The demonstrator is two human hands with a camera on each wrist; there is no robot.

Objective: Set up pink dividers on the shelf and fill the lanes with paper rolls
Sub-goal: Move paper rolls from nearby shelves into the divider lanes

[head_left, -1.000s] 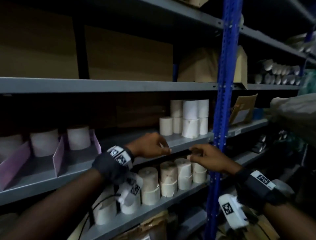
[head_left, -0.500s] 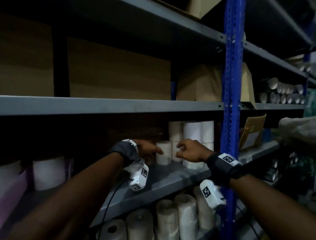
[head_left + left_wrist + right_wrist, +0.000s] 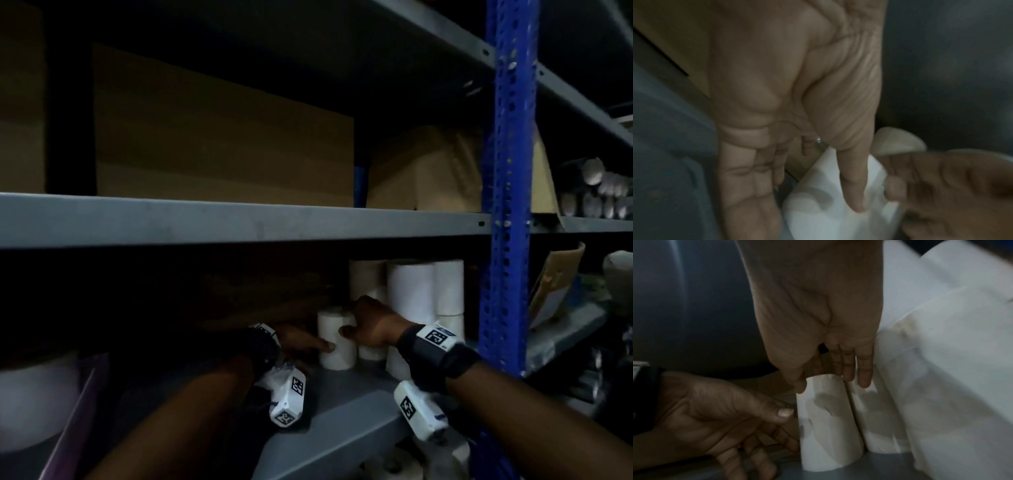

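Note:
A small white paper roll (image 3: 339, 356) stands upright on the grey shelf (image 3: 342, 411), in front of a stack of larger white rolls (image 3: 424, 291). My left hand (image 3: 308, 342) grips its left side low down, the thumb (image 3: 853, 186) pressed on the paper. My right hand (image 3: 370, 322) holds the same roll (image 3: 828, 426) from above, with the fingers (image 3: 847, 368) over its top and the thumb on its front. A second small roll (image 3: 875, 426) stands close behind it. A pink divider (image 3: 73, 414) leans at the lower left beside a large roll (image 3: 30, 401).
The shelf above (image 3: 239, 222) hangs low over my hands and carries cardboard boxes (image 3: 222, 137). A blue upright post (image 3: 507, 205) stands just right of the roll stack. More rolls lie on the shelf below (image 3: 394, 462). The shelf's back is dark.
Both hands have risen from the shelf's front edge and reached in to the small roll. Half a second ago they were just touching it; now both hold it.

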